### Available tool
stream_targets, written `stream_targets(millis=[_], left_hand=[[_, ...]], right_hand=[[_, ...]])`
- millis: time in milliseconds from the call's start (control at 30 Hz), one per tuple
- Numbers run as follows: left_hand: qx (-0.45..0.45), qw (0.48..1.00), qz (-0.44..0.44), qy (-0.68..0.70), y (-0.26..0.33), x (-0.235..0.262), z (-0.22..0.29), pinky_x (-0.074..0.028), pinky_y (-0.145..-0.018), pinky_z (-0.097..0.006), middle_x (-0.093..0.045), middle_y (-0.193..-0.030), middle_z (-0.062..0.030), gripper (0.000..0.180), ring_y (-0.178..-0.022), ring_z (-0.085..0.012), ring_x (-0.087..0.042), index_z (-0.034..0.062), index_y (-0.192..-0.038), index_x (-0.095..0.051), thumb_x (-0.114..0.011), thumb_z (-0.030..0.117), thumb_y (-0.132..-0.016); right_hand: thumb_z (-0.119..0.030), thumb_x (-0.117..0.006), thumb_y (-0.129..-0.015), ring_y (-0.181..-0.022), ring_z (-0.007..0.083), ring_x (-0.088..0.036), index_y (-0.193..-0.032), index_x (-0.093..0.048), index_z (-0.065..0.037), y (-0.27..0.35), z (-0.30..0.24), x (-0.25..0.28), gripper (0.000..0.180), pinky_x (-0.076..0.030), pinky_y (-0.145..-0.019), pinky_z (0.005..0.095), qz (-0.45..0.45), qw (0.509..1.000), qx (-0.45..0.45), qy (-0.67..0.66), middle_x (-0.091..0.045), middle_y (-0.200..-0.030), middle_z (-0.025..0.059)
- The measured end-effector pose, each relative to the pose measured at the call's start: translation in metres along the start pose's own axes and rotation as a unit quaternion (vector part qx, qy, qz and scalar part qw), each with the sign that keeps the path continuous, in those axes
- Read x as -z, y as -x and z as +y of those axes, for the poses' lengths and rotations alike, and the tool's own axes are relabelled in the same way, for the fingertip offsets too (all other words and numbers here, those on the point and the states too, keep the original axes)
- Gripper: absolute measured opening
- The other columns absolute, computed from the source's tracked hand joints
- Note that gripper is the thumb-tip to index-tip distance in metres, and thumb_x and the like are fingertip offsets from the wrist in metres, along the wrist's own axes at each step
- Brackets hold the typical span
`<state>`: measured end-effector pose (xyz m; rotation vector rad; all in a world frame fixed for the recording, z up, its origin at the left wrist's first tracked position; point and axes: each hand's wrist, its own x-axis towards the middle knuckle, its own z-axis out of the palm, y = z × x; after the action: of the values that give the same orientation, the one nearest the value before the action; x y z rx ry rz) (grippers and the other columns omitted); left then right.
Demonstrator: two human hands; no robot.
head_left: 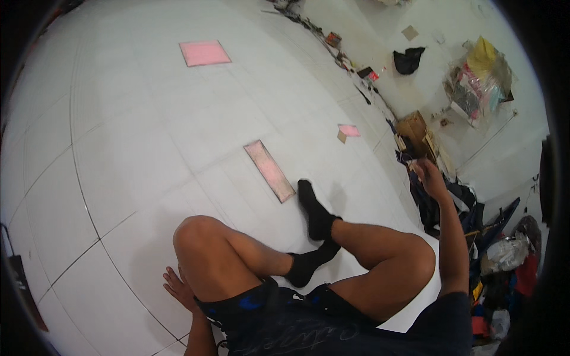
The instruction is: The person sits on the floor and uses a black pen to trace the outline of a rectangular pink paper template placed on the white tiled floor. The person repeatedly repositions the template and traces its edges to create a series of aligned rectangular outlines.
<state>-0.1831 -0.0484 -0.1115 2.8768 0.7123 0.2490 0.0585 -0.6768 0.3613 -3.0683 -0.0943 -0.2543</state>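
My left hand [180, 289] is beside my bent left leg, over the tiled floor [119, 178], its fingers apart and nothing in them. My right hand [428, 176] is held out at the right with the fingers drawn together; a small pale thing seems to be at their tips, too small to make out. In front of my feet lies a long pink strip with a dark edge [270, 171]. Farther off on the floor is a wider pink rectangle [205, 53]. Toward the wall lie a small pink piece [350, 130] and a small brown piece [342, 137].
Along the wall at the right runs clutter: a cardboard box [415, 132], dark fabric and plastic bags [504, 255]. A bundle in clear plastic [480, 83] and a black cloth or bag [408, 60] are against the white wall. My socked feet [314, 213] rest near the strip.
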Motion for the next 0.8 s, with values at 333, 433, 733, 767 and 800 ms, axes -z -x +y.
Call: stream_targets(millis=[333,433,733,767,800], left_hand=[[0.011,0.999,-0.035,-0.023,0.000,0.022,0.005,-0.016,-0.126,-0.061,-0.033,-0.166,-0.0194,0.069,-0.156,-0.0406,-0.024,0.0076,-0.150,-0.050,-0.058,0.047,-0.093],[-0.003,0.999,-0.035,-0.010,-0.001,0.026,0.002,-0.015,-0.125,-0.063,-0.029,-0.167,-0.0213,0.071,-0.157,-0.0429,-0.022,0.0069,-0.151,-0.048,-0.057,0.048,-0.093],[0.026,0.993,-0.084,0.079,0.000,0.044,0.017,-0.012,-0.124,-0.068,-0.030,-0.163,-0.0283,0.081,-0.155,-0.0501,-0.018,0.0058,-0.147,-0.046,-0.075,0.030,-0.076],[0.046,0.990,-0.108,0.082,0.000,0.047,0.022,-0.012,-0.124,-0.068,-0.030,-0.163,-0.0280,0.080,-0.155,-0.0497,-0.019,0.0060,-0.147,-0.047,-0.075,0.030,-0.076],[0.066,0.986,-0.131,0.082,0.001,0.050,0.023,-0.012,-0.124,-0.068,-0.030,-0.163,-0.0277,0.079,-0.155,-0.0494,-0.019,0.0061,-0.146,-0.048,-0.075,0.030,-0.076]], right_hand=[[-0.034,-0.069,-0.100,-0.104,0.0356,-0.069,-0.122,-0.066,-0.012,-0.260,-0.279,-0.159,0.032,-0.054,-0.088,0.0462,-0.194,0.919,0.323,0.119,-0.073,-0.108,0.0130],[-0.033,-0.066,-0.102,-0.104,0.0353,-0.069,-0.123,-0.065,-0.011,-0.316,-0.365,-0.191,0.030,-0.054,-0.088,0.0456,-0.176,0.906,0.374,0.087,-0.073,-0.112,0.0122],[-0.034,-0.067,-0.101,-0.116,0.0352,-0.066,-0.128,-0.066,-0.011,-0.335,-0.378,-0.268,0.036,-0.053,-0.098,0.0438,-0.267,0.891,0.367,0.023,-0.070,-0.125,0.0133],[-0.030,-0.068,-0.101,-0.112,0.0357,-0.067,-0.128,-0.066,-0.010,-0.316,-0.361,-0.277,0.034,-0.053,-0.098,0.0444,-0.289,0.891,0.350,-0.018,-0.070,-0.122,0.0136],[-0.028,-0.068,-0.100,-0.110,0.0358,-0.068,-0.128,-0.066,-0.010,-0.296,-0.352,-0.285,0.033,-0.054,-0.097,0.0441,-0.329,0.882,0.334,-0.036,-0.070,-0.120,0.0137]])
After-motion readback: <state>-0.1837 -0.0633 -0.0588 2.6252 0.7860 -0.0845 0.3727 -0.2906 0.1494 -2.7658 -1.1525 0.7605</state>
